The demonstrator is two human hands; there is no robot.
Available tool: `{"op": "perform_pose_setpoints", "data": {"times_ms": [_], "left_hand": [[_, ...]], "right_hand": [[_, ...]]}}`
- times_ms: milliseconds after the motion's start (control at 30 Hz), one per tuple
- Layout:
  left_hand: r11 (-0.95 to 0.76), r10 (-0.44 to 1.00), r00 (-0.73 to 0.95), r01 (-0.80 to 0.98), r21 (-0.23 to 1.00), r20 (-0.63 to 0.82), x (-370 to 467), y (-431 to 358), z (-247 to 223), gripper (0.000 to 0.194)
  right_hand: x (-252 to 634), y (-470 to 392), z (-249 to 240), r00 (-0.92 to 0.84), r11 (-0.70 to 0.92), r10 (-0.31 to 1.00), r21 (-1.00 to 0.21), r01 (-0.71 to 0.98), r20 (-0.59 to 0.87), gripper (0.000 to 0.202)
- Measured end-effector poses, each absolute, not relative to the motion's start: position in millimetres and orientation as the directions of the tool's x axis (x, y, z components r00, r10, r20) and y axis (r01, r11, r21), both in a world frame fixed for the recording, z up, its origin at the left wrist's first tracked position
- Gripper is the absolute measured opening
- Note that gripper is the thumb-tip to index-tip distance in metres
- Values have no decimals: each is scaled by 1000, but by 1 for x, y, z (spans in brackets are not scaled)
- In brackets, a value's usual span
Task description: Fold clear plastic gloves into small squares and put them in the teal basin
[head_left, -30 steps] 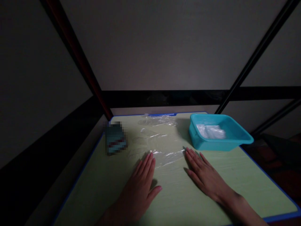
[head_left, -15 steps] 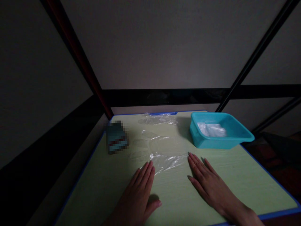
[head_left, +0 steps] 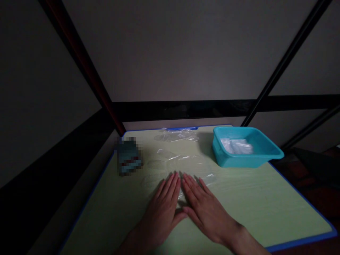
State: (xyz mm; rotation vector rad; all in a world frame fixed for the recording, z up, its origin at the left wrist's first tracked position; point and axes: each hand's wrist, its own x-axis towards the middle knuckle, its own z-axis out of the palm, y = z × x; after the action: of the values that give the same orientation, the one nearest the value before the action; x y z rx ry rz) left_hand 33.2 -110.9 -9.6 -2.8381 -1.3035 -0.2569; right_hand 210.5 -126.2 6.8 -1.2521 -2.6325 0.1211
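A clear plastic bag [head_left: 186, 161] lies flat on the pale green table [head_left: 252, 202]. My left hand [head_left: 163, 205] and my right hand [head_left: 203, 207] rest palm-down side by side on the near end of the bag, fingers stretched and almost touching each other. Neither hand grips anything. More crumpled clear plastic [head_left: 176, 134] lies at the table's far edge.
A turquoise plastic tub [head_left: 245, 156] with clear bags inside stands at the far right. A small dark blurred box [head_left: 129, 156] sits at the far left. Dark metal frame bars and a grey wall rise behind the blue-edged table. The light is dim.
Both hands have slid inward from either side of the bag and now lie together on its middle. The view has shifted slightly.
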Motion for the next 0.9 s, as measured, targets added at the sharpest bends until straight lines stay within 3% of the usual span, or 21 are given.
{"op": "perform_pose_setpoints", "data": {"times_ms": [200, 433, 600, 733, 833, 900], "left_hand": [[-635, 772, 630, 769, 64, 92, 31, -108, -13, 74], [-618, 784, 620, 777, 121, 29, 32, -111, -7, 78], [-614, 789, 604, 762, 208, 117, 24, -98, 12, 81], [-453, 892, 417, 828, 332, 175, 15, -55, 26, 61], [-232, 972, 198, 882, 409, 125, 9, -15, 22, 47], [-173, 984, 136, 893, 415, 118, 7, 7, 15, 42]], "right_hand": [[228, -122, -9, -595, 619, 784, -146, 772, 178, 62], [282, -117, -20, -405, 421, 903, -110, 901, 142, 61], [286, -115, -18, -369, 390, 918, -165, 906, 146, 59], [278, -109, -13, -376, 407, 909, -187, 894, 182, 57], [272, -105, -10, -393, 433, 895, -199, 879, 210, 56], [270, -105, -8, -399, 442, 890, -205, 873, 219, 57]]}}
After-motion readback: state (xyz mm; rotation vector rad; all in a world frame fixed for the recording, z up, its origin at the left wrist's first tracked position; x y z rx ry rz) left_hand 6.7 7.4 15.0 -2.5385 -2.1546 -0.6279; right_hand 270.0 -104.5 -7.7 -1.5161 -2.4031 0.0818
